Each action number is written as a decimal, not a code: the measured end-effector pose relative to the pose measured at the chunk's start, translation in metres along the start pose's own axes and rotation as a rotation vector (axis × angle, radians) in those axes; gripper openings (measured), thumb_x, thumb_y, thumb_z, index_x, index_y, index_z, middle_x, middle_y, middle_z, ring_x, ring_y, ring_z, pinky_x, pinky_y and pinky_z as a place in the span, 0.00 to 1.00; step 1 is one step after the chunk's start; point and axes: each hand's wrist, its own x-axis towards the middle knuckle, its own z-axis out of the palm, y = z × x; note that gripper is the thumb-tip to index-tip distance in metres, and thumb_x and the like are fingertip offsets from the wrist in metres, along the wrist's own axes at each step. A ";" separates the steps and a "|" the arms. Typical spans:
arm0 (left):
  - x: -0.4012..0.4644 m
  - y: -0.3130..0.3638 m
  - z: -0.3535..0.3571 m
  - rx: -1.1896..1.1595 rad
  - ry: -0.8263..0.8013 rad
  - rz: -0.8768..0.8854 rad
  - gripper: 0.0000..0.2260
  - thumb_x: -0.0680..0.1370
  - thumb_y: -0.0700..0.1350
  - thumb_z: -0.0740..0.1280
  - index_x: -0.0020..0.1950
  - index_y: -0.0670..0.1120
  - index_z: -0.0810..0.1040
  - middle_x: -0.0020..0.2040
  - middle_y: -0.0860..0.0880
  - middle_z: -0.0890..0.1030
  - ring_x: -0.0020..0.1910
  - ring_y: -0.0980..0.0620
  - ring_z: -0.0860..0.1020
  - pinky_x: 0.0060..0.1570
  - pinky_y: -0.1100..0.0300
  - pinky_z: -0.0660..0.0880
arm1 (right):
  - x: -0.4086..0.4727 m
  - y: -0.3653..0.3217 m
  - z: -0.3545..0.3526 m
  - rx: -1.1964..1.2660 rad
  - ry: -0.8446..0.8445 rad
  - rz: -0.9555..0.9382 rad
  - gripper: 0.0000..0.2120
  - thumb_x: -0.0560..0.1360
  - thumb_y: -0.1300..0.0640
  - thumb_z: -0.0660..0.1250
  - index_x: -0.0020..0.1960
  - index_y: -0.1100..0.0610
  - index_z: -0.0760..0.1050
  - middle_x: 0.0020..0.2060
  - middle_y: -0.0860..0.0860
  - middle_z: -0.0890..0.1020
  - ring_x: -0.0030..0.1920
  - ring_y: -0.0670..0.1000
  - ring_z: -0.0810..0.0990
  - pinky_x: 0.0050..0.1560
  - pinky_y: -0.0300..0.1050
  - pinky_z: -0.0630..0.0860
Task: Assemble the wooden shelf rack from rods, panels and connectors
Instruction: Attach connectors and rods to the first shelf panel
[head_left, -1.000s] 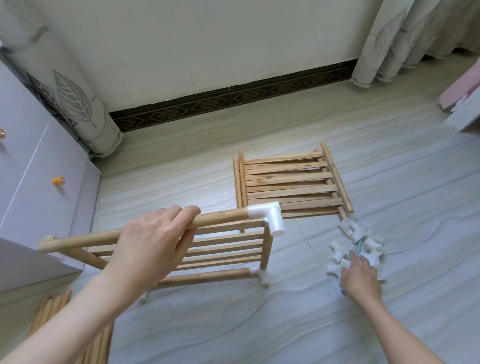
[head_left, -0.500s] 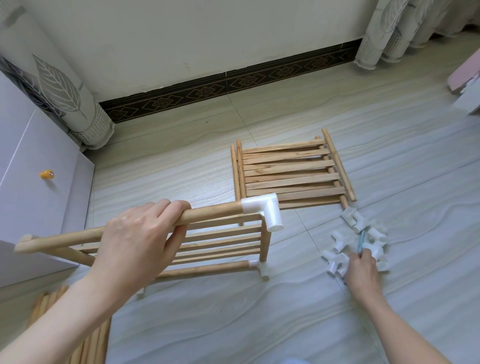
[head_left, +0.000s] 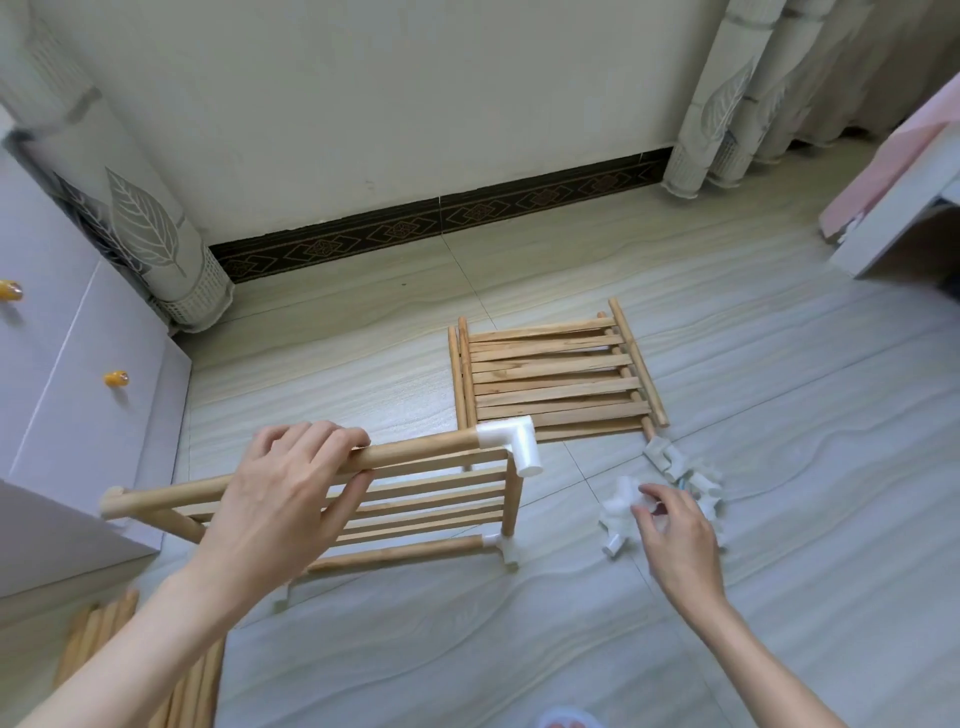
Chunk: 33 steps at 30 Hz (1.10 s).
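Left hand (head_left: 283, 499) curled round smooth round top rod (head_left: 415, 451) of slatted rack (head_left: 426, 501) standing on the floor, right hand (head_left: 675, 530) fingers bent over glossy white plastic connectors (head_left: 621, 512) (possibly pinching one, grip hidden), loose rods (head_left: 98, 639) cut off bottom-left.

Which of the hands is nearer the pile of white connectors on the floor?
Right. The right hand is over the pile of white connectors, fingers among them; the left hand grips the top rod, well off to the pile's left.
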 end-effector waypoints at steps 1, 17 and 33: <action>-0.004 -0.004 -0.003 0.021 -0.002 -0.037 0.13 0.76 0.53 0.57 0.49 0.46 0.76 0.41 0.52 0.77 0.39 0.47 0.78 0.47 0.53 0.67 | -0.003 -0.016 -0.009 0.034 0.019 -0.035 0.09 0.75 0.63 0.66 0.55 0.60 0.77 0.46 0.50 0.76 0.46 0.50 0.74 0.44 0.38 0.65; -0.096 -0.075 -0.034 -0.355 -0.100 -0.625 0.11 0.77 0.45 0.66 0.57 0.43 0.77 0.54 0.47 0.69 0.54 0.48 0.71 0.56 0.57 0.69 | -0.051 -0.275 -0.029 -0.096 -0.586 -0.613 0.13 0.82 0.50 0.50 0.54 0.56 0.69 0.46 0.51 0.75 0.46 0.50 0.73 0.44 0.44 0.65; -0.076 -0.060 -0.063 -0.781 0.077 -0.646 0.14 0.78 0.35 0.62 0.47 0.54 0.76 0.45 0.54 0.80 0.48 0.55 0.77 0.44 0.77 0.68 | -0.053 -0.260 -0.028 0.251 -0.425 -0.129 0.18 0.82 0.49 0.45 0.45 0.56 0.68 0.36 0.52 0.80 0.41 0.49 0.76 0.42 0.41 0.68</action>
